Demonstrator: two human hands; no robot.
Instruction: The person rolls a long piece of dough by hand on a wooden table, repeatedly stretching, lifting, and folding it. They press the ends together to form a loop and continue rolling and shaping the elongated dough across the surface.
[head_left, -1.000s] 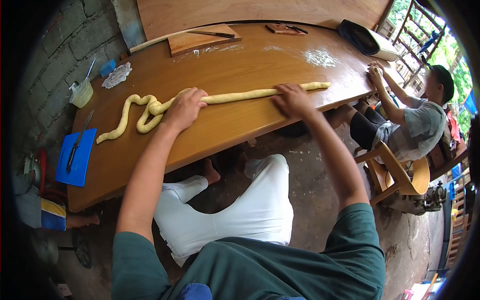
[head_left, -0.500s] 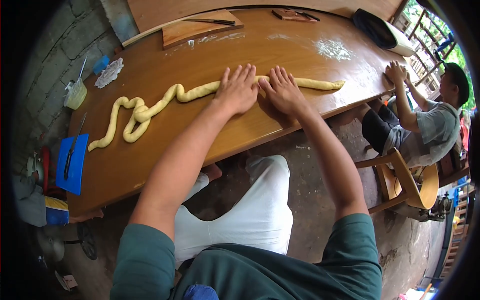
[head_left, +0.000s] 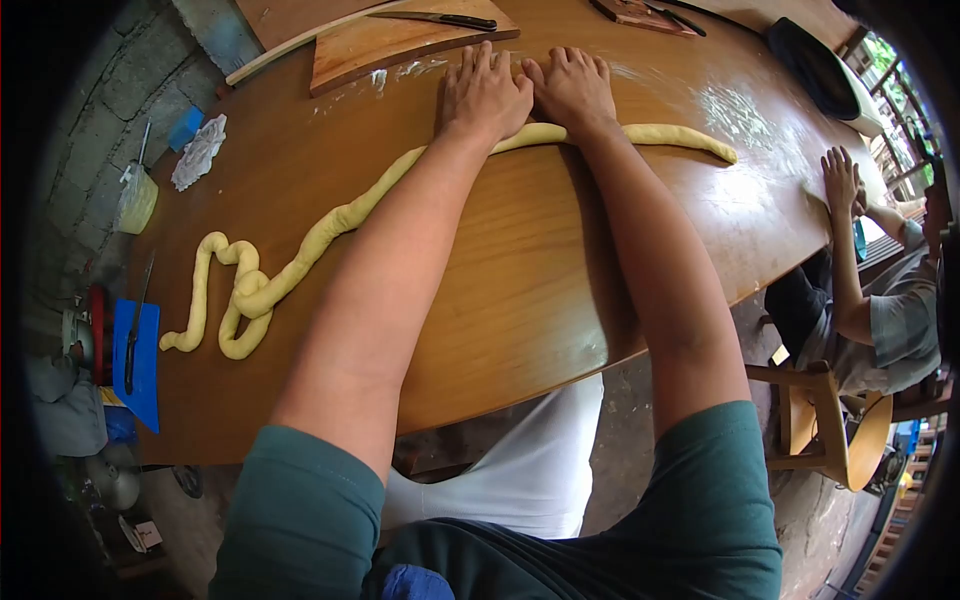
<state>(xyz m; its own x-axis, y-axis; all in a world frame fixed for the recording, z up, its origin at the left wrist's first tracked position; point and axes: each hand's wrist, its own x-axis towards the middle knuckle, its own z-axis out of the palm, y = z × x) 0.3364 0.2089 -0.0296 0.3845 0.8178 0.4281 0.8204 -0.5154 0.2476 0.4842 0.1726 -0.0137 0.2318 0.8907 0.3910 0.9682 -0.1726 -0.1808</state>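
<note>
A long, pale yellow rope of dough (head_left: pixel 345 216) lies across the wooden table (head_left: pixel 510 270). Its left part is looped over itself, and its right end (head_left: pixel 685 135) tapers near a floury patch. My left hand (head_left: pixel 487 95) lies palm down at the rope's middle, fingers stretched toward the far side. Beside it, my right hand (head_left: pixel 573 88) is also flat, with the thumbs close together. The rope passes beneath the heels of my hands and wrists, which hide part of it. Neither hand grips anything.
A knife (head_left: pixel 435 18) rests on a wooden board (head_left: pixel 350 52) at the far side. At left are a blue mat (head_left: pixel 147 350), a crumpled cloth (head_left: pixel 199 152) and a plastic tub (head_left: pixel 137 200). Another person (head_left: pixel 895 310) sits at the right, hands at the table's edge.
My hands have slid forward across the table, rolling the dough's middle farther from me. The rope's middle bends have straightened and its right end now curves toward me. The view has shifted.
</note>
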